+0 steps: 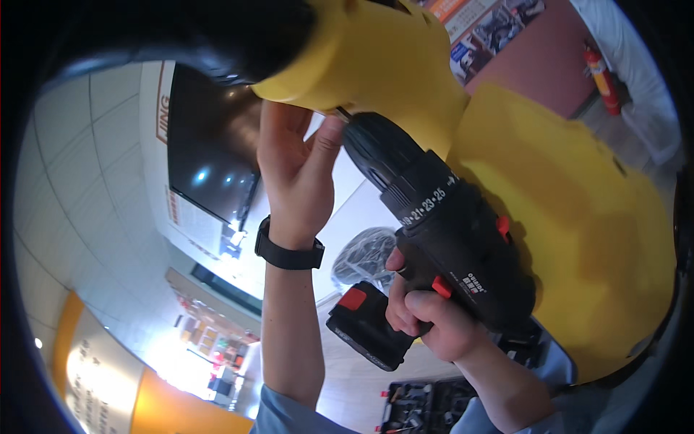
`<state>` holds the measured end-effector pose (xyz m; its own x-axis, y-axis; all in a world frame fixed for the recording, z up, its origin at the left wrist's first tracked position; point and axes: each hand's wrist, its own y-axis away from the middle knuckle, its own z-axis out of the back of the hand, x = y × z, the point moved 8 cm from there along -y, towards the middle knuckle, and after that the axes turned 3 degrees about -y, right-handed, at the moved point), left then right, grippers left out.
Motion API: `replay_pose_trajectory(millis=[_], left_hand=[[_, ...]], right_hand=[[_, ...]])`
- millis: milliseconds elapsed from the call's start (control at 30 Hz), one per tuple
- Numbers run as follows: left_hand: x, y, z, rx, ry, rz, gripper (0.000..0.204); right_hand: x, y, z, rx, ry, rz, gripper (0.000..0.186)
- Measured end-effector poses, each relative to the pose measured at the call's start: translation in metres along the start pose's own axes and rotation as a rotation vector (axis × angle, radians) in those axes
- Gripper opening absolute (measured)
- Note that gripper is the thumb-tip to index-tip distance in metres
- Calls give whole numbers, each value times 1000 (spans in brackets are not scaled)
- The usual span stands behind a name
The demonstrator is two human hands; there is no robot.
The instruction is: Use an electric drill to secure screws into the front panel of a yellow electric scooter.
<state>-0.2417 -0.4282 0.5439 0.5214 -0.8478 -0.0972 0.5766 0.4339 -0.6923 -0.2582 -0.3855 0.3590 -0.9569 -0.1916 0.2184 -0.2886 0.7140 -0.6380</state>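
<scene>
A black cordless drill (470,253) slants across the middle, its black chuck pointing up and left. My right hand (434,311) is wrapped round its grip, below a red switch. A thin bit (343,113) sticks out of the chuck and meets the lower edge of a rounded yellow casing (376,65). My left hand (300,163), with a black band on its wrist, grips that edge. Its thumb lies beside the bit; the other fingers are partly hidden behind the casing. Whether a screw sits at the bit's tip cannot be made out.
A large yellow panel (571,239) fills the right side. Black tubing (217,43) runs across the upper left. Below lie an open tool case (426,405) and a plastic-wrapped black object (365,257). A dark screen (210,145) and a red fire extinguisher (602,78) stand farther off.
</scene>
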Motion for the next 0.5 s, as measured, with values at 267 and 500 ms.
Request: replay_pose_trajectory(millis=[267,500], left_hand=[[-3,7,-13,-45,88,43,53],[5,8,-18,-94,51,83,56]], right_hand=[[2,11,8,-59,-68,14,36],[15,13,11,-122,8,36,43]])
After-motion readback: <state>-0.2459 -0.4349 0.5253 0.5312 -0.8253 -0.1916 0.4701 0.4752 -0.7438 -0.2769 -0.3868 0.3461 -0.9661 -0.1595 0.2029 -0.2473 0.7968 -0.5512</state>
